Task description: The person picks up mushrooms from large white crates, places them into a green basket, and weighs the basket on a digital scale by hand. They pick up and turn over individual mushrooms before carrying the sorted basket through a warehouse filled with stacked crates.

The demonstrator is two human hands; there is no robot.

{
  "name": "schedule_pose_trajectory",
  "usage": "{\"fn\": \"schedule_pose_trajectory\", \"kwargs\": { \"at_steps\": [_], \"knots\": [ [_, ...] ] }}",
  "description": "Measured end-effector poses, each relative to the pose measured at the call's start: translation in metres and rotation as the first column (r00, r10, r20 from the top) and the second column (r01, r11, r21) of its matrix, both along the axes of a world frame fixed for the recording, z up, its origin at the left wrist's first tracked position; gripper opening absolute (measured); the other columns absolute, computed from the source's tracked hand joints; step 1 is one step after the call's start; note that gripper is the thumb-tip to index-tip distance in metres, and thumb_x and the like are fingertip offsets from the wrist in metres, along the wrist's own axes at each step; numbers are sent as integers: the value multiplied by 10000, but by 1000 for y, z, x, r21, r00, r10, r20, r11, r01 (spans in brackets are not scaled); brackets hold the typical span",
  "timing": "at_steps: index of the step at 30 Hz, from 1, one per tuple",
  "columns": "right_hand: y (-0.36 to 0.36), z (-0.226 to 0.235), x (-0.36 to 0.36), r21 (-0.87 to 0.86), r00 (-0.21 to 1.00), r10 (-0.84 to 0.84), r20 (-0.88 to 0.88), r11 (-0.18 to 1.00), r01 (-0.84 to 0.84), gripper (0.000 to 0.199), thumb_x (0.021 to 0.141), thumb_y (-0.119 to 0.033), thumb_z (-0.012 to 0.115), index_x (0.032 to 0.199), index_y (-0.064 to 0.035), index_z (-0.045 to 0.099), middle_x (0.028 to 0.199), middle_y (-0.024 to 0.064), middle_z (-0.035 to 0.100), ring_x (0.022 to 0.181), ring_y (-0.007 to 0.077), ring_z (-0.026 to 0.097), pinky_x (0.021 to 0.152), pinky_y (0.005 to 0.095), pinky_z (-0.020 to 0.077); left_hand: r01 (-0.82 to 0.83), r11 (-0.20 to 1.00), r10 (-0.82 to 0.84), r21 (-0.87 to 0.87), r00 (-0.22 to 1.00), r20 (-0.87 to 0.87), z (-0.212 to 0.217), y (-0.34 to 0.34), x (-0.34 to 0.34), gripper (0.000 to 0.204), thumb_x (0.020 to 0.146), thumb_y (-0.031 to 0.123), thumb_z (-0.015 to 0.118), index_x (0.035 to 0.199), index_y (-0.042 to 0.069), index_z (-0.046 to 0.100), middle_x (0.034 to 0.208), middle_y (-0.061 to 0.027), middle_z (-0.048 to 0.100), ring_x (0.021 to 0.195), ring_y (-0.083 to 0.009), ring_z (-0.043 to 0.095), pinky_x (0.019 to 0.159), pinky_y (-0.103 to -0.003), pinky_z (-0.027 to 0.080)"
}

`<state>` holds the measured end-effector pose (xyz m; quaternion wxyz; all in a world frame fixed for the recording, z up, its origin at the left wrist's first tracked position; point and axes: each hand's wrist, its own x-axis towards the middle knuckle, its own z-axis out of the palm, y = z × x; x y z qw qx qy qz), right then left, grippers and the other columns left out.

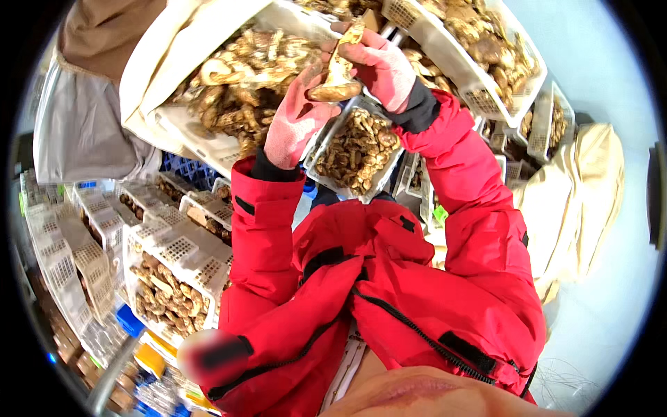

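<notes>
I have one mushroom [338, 73] up in front of me, cap lowest and tilted, stem rising away from me to the right. It is above the gap between the right side of the big crate [201, 142] and the far edge of the small basket [340, 187]. My right hand [383, 69], in a pink glove, is clamped on the stem near its upper end. My left hand [300, 118], gloved alike, curves about the left side of the cap; whether its fingers press on it, I cannot tell.

More mushrooms heap the big crate, up to its right edge. Cream cloth [149, 83] drapes over its left edge. The small basket, nearer my body, is filled with darker mushrooms. Beyond my right hand stands another filled crate, the far crate [445, 59]. Down by my left sleeve [260, 257], the low crate [167, 254] carries mushrooms too, with other crates along its left side.
</notes>
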<state>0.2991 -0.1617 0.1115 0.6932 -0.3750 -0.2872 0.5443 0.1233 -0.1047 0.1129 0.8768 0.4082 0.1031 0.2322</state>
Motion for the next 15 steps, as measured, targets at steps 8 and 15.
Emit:
{"fn": "schedule_pose_trajectory", "kwargs": {
  "at_steps": [8,15],
  "knots": [
    [-129,-16,33,9,473,-253,844,888,459,611,647,-99,651,1202,-55,402,1009,97,535,958,200,501,818,302,400,139,956,-184,-260,970,-157,-60,-53,40,456,856,397,468,1147,47,452,1021,-88,568,793,-182,566,636,-268,447],
    [-257,-54,54,-148,-115,218,969,887,437,399,742,-193,574,1109,-88,460,1024,101,535,929,278,527,774,364,435,541,796,-604,-271,737,-303,-95,-117,115,448,880,444,394,1136,85,472,927,-25,587,666,-104,530,512,-221,384]
  ]
}}
